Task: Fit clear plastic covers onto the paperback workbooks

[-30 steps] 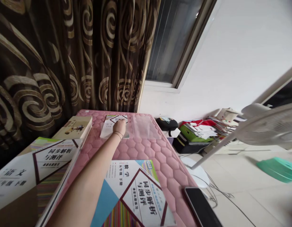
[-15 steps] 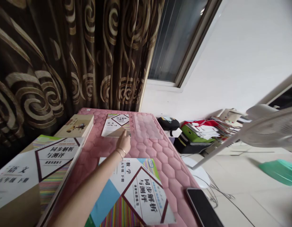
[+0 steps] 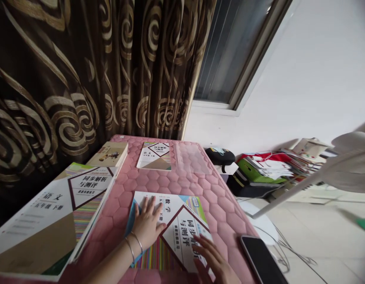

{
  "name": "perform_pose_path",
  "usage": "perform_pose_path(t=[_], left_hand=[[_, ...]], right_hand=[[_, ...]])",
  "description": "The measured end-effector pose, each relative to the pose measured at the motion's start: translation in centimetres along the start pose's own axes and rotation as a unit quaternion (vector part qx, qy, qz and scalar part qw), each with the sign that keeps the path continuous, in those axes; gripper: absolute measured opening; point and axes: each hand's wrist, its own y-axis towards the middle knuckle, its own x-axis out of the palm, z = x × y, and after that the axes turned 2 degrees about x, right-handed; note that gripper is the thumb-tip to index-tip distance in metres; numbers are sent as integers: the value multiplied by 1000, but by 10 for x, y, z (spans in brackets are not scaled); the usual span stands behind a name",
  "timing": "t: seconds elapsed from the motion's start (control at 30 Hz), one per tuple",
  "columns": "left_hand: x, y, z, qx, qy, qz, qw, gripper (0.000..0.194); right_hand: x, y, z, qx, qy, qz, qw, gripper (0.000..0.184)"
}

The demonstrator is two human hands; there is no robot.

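My left hand (image 3: 148, 223), with two bracelets on its wrist, lies flat on the left part of a math workbook (image 3: 179, 240), fingers spread. Over the near right corner of the same cover is my right hand (image 3: 216, 262), its fingers apart and slightly bent; whether they press on it I cannot tell. The workbook rests on the pink quilted cover (image 3: 173, 183). Farther back lies a smaller-looking Chinese workbook (image 3: 154, 157) beside a clear plastic sheet (image 3: 192, 158). To the left sits a large Chinese workbook (image 3: 52, 221) on top of a stack.
A tan illustrated book (image 3: 108, 154) lies behind the left stack. A black phone (image 3: 262, 258) is at the right edge. Beyond that edge are a white fan (image 3: 348, 165), cables, a black case (image 3: 220, 156) and piled papers (image 3: 271, 167). A patterned curtain (image 3: 135, 67) hangs behind.
My left hand has drawn back from the far Chinese workbook to the math workbook and spread flat. My right hand has come into view over its near right corner. The view has shifted slightly.
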Motion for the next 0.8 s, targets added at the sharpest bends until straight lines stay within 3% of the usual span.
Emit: perform_pose_path(t=[0.07,0.13,0.23,0.4,0.53,0.8], left_hand=[[-1,-3,0,-11,-2,-12,1000,64],[-3,-5,0,-13,-10,-14,1000,63],[-7,-6,-7,-50,-11,9,999,60],[-3,-12,-39,-112,-21,53,992,58],[10,-17,-58,-95,-69,106,987,52],[25,-14,-69,-81,-91,232,965,36]], right_hand=[[-6,13,8,-54,-79,20,995,34],[-11,27,16,-65,-121,40,990,41],[-16,52,27,-59,-158,49,985,43],[-11,86,39,-19,-194,57,979,39],[-1,92,45,-16,-158,88,983,38],[-1,93,52,-18,-118,132,984,35]])
